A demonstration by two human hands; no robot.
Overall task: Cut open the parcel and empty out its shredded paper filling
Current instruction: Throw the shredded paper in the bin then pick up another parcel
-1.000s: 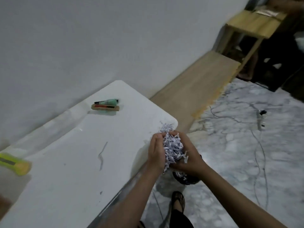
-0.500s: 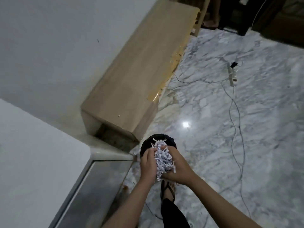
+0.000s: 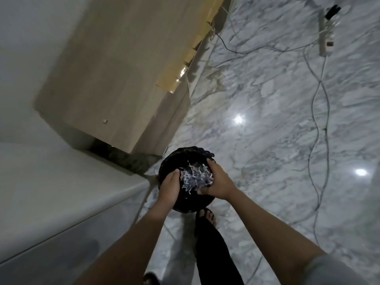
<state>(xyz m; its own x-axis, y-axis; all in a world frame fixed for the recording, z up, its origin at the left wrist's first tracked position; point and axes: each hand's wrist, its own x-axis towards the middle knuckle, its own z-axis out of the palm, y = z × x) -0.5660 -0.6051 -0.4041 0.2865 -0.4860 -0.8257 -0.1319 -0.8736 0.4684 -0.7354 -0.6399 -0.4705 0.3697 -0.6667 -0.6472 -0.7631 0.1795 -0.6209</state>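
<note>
fingers [image 3: 174, 174] of both hands | cupping shredded paper [image 3: 195, 178] between | over black bin [image 3: 181, 157]

We saw the round black bin [image 3: 183, 159] hemmed between the white bench [image 3: 67, 182] on its left and the pale wooden cabinet [image 3: 115, 75] behind; the grey marble floor [image 3: 267, 140] to its right lay open, apart from thin trailing cables [image 3: 314, 112].

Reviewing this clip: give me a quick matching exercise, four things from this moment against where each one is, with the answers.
Things:
1. shredded paper
2. black bin
3. power strip
4. wooden bench

Places:
A. on the marble floor, far right
B. against the wall, beyond the white table
C. between both hands
D. on the floor under the hands

Pairs: 1-C, 2-D, 3-A, 4-B
</note>
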